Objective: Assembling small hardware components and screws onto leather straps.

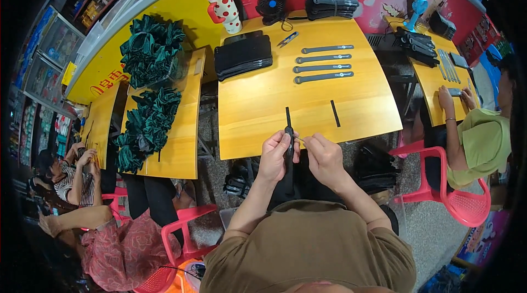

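At the tabletop's [252, 117] near edge, the left hand [274, 155] pinches a black strap [288, 120]; the right hand's [324, 153] fingers pinch something too small to identify. Four grey straps [324, 68] look finished, the held one unfinished, one black strip [335, 113] apparently left

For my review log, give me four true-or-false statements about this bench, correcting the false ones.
1. The left hand holds a narrow black strap. True.
2. Four dark grey straps lie on the yellow wooden table. True.
3. The white, red-spotted tumbler lies on its side. False: the tumbler stands upright.
4. The blue-handled snips lie atop the flat black stack. False: the snips lie on the table, right of the stack.
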The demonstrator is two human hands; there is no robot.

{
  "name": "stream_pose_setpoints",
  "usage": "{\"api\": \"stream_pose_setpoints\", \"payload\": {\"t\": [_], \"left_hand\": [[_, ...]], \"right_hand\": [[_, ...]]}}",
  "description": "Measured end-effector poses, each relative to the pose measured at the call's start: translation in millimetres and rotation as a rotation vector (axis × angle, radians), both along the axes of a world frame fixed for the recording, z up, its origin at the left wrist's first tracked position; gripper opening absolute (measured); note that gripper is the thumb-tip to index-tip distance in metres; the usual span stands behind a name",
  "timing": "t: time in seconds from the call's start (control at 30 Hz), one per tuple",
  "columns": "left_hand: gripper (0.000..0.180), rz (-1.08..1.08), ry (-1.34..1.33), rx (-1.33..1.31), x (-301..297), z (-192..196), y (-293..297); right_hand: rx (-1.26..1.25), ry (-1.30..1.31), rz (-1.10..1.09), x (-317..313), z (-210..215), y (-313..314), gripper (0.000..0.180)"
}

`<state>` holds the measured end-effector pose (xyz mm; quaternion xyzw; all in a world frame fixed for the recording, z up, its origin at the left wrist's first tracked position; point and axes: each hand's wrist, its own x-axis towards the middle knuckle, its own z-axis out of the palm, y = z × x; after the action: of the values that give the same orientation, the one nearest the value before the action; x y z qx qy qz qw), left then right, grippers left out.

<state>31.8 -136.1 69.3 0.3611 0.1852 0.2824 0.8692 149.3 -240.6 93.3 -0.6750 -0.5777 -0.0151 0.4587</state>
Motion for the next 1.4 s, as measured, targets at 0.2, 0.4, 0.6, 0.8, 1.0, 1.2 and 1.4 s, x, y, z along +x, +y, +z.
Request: {"api": "stream_pose_setpoints", "payload": {"t": [0.2,0.4,0.6,0.8,1.0,1.2,1.4], "left_hand": [[0.022,0.025,0.079,0.147,-5,0,-2],[0.022,0.014,0.1,0.242,-6,0,-4],[0.019,-0.021,0.118,0.323,-5,-6,-6],[0.014,-0.008,0.137,0.308,-5,1,-5],[0.014,-0.04,0.268,0.457,-13,-3,1],[0.006,-0.24,0.374,0.924,-37,40,-5],[0.011,-0.093,0.649,0.84,-70,13,7]], "right_hand": [[0.016,-0.203,0.025,2,3,-5,0.03],[0.03,-0.349,0.039,3,6,-5,0.025],[0.003,-0.419,0.083,6,5,-1,0.016],[0.052,-0.126,0.132,7,1,3,0.014],[-0.146,0.392,0.173,10,-14,-2,0.01],[-0.374,1.529,0.482,7,-9,-35,0.014],[0.729,1.148,0.559,64,37,-76,0.014]]}}
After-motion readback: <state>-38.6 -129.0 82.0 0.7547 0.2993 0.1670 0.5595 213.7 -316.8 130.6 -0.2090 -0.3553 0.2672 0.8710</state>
